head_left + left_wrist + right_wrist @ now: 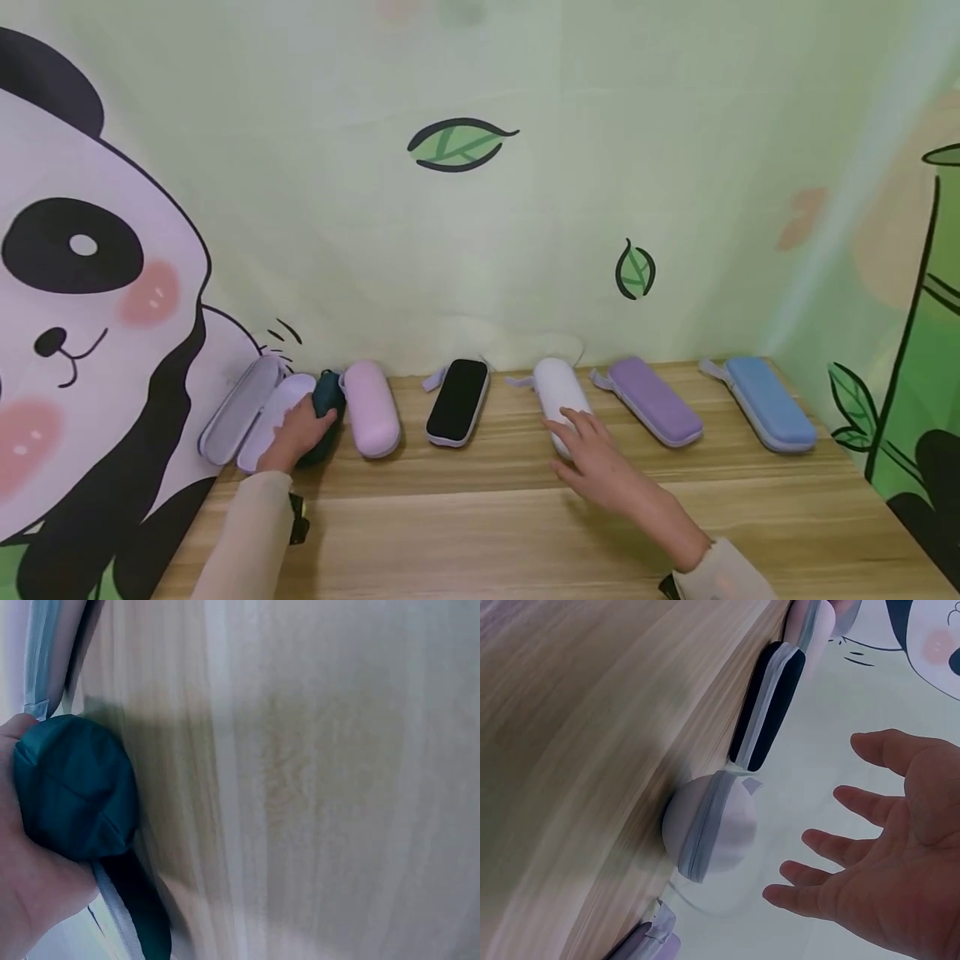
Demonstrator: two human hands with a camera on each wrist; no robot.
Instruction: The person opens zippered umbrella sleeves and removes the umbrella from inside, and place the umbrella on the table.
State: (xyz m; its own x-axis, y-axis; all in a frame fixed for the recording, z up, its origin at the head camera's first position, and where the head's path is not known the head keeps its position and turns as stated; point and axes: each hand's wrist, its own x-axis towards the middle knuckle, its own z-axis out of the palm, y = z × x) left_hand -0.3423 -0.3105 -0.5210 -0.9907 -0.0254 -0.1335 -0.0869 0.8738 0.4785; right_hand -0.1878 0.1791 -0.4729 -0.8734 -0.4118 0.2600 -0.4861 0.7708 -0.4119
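My left hand [300, 429] grips a dark green fabric bundle that looks like a folded umbrella [324, 429]. Its rounded, creased end [75, 787] shows in the left wrist view. Just left of it lies an unzipped hard case [238, 410], lid spread back, with a lilac inside. A dark strip with a grey zipper edge [139, 907] runs below the bundle in the left wrist view. Over the near end of a white zip case [557, 385], my right hand [596, 454] hovers with spread fingers. The right wrist view shows its fingers [855, 844] apart from the white case [709, 825].
A pink case [371, 408] stands right beside the green bundle. Farther along the row lie black [457, 402], purple [656, 400] and blue [771, 404] zip cases with strap loops. The wooden table [465, 533] meets a panda-printed backdrop [525, 208] behind them.
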